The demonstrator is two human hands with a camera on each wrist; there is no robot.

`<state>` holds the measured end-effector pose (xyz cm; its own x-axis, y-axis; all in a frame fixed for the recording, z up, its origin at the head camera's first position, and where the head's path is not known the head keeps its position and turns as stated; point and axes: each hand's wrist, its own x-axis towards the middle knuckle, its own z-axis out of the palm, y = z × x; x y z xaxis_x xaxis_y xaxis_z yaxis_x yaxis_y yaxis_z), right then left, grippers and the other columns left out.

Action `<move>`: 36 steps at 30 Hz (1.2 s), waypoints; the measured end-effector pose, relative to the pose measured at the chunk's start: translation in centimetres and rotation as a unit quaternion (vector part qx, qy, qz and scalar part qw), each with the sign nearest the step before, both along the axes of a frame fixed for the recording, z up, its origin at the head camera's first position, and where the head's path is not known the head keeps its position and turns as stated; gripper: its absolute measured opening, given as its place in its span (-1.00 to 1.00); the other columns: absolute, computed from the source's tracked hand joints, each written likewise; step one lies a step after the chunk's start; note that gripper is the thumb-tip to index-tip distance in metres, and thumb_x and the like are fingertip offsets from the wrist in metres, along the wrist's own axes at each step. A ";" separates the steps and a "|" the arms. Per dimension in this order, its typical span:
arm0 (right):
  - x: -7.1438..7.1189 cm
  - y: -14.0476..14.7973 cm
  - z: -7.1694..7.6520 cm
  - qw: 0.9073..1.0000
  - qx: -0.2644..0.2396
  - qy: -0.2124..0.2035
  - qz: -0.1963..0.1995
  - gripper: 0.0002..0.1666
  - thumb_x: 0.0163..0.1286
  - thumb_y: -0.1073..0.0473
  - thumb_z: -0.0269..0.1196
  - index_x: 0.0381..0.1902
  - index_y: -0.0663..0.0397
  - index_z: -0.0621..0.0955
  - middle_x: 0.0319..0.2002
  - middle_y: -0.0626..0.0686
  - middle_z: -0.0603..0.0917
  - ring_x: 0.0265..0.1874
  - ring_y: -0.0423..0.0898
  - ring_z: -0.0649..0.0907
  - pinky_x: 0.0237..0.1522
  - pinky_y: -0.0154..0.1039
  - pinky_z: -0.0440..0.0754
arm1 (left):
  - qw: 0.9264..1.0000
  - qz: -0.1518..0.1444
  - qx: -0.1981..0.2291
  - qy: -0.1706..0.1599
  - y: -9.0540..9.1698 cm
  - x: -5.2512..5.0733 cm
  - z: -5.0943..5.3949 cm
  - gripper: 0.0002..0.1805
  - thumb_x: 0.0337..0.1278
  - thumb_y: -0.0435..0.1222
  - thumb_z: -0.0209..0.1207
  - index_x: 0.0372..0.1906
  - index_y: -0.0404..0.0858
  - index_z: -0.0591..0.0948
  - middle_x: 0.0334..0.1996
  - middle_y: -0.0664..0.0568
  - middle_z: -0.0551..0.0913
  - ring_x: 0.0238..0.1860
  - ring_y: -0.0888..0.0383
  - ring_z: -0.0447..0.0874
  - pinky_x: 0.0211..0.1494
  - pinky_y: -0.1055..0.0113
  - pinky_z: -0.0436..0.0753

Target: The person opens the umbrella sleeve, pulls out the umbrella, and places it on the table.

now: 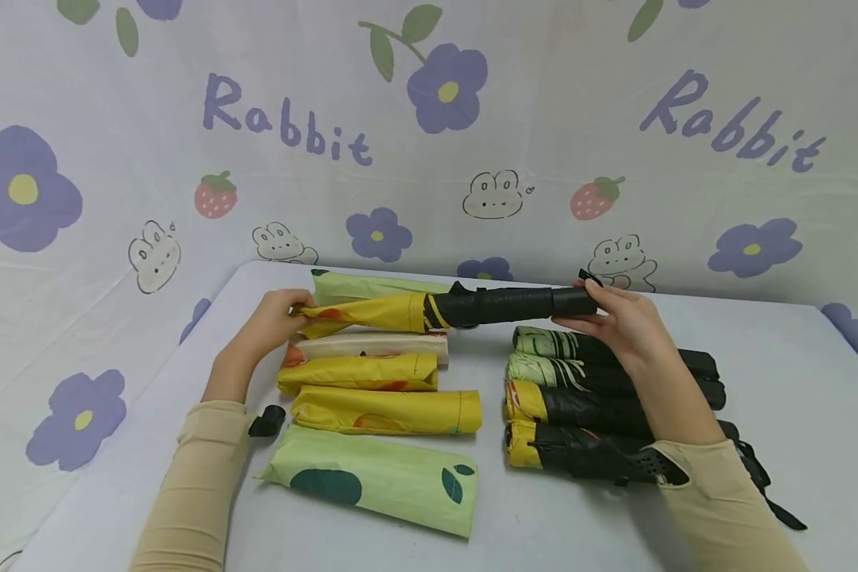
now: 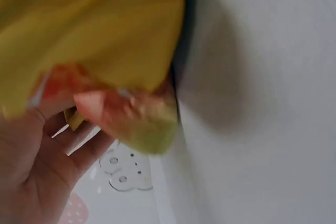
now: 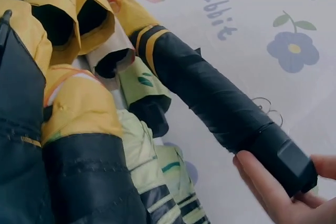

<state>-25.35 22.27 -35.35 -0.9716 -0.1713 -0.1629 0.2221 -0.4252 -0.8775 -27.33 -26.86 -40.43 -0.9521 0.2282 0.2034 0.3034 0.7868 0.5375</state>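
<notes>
A folded black umbrella (image 1: 511,306), partly inside a yellow sleeve (image 1: 372,312), is held level above the back of the table. My left hand (image 1: 275,322) pinches the sleeve's far left end; in the left wrist view the yellow cloth with red and green print (image 2: 94,30) hangs over the fingers of that hand (image 2: 47,166). At the other end, my right hand (image 1: 625,322) grips the black handle (image 3: 283,156) between thumb and fingers. How far the umbrella reaches into the sleeve is hidden.
Several sleeves lie in a column on the left: light green (image 1: 379,477), yellow (image 1: 386,411) and cream (image 1: 372,347), plus another green one (image 1: 379,284) behind. Several folded black umbrellas (image 1: 593,405) with yellow or green ends lie under my right forearm. A printed cloth (image 1: 429,159) hangs behind.
</notes>
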 end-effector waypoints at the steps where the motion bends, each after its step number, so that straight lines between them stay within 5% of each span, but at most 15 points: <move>1: 0.0 0.1 0.0 1.000 -0.003 -0.005 -0.001 -0.84 0.35 0.21 0.26 -0.12 0.07 0.67 0.07 -0.04 0.47 -0.21 -0.12 0.74 -0.11 -0.11 0.74 | 1.000 0.003 0.001 -0.003 -0.1 0.0 0.0 -0.83 0.18 -0.58 0.11 -0.22 -0.35 0.65 -0.19 -0.21 0.70 -0.15 -0.05 0.63 -0.08 0.10 0.64; 5: 0.0 0.8 0.1 0.999 -0.035 -0.019 -0.006 -0.88 0.36 0.26 0.24 -0.28 0.09 0.73 -0.02 -0.04 0.54 -0.24 -0.09 0.76 -0.15 -0.04 0.75 | 1.000 0.005 0.002 -0.002 0.1 0.0 0.2 -0.84 0.20 -0.56 0.11 -0.22 -0.34 0.65 -0.19 -0.21 0.70 -0.16 -0.05 0.60 -0.09 0.11 0.61; 10: 0.0 1.5 0.1 0.999 -0.052 -0.010 -0.005 -0.88 0.35 0.29 0.25 -0.25 0.10 0.73 -0.04 -0.04 0.56 -0.25 -0.03 0.78 -0.16 -0.01 0.75 | 1.000 -0.005 -0.008 0.003 0.4 -0.2 0.2 -0.87 0.19 -0.55 0.13 -0.26 -0.33 0.63 -0.25 -0.18 0.69 -0.20 -0.01 0.56 -0.11 0.15 0.58; 19: -0.1 3.9 0.2 0.997 -0.012 0.051 -0.051 -0.85 0.31 0.21 0.30 -0.17 0.10 0.67 0.06 -0.02 0.46 -0.27 -0.07 0.76 -0.20 -0.07 0.75 | 1.000 0.019 -0.010 0.005 -1.7 0.2 0.1 -0.79 0.12 -0.62 0.08 -0.25 -0.37 0.66 -0.20 -0.24 0.71 -0.15 -0.07 0.60 -0.06 0.09 0.59; 25: -0.6 6.2 -0.4 0.994 -0.102 0.003 -0.043 -0.85 0.37 0.31 0.20 -0.11 0.17 0.60 0.04 0.00 0.45 -0.22 -0.05 0.69 -0.17 0.09 0.73 | 1.000 0.006 -0.001 -0.027 -0.7 0.3 0.4 -0.70 0.24 -0.58 0.01 0.02 -0.42 0.62 0.00 -0.31 0.65 0.03 -0.16 0.58 0.14 -0.05 0.59; 28: -0.9 7.0 -0.9 0.989 -0.140 -0.015 -0.044 -0.83 0.39 0.34 0.17 -0.07 0.17 0.56 -0.05 0.03 0.54 -0.23 0.00 0.71 -0.18 0.15 0.72 | 0.999 -0.011 -0.021 -0.036 0.1 0.2 0.4 -0.65 0.26 -0.57 0.00 0.10 -0.42 0.59 0.00 -0.30 0.65 -0.05 -0.11 0.59 0.09 0.00 0.61; 36: -1.4 8.6 -1.6 0.990 -0.121 -0.026 -0.062 -0.85 0.39 0.30 0.19 -0.11 0.16 0.62 -0.07 -0.02 0.54 -0.25 -0.03 0.70 -0.21 0.14 0.73 | 0.997 -0.029 -0.050 -0.049 0.7 0.0 0.3 -0.61 0.24 -0.60 -0.05 0.11 -0.39 0.59 -0.05 -0.27 0.66 -0.24 0.01 0.51 -0.17 0.25 0.52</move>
<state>-26.73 30.92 -36.99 -0.9789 -0.0923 -0.1825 0.1981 -0.6487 -0.7348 -27.30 -26.13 -40.14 -0.9506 0.2987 0.0842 0.3009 0.8207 0.4856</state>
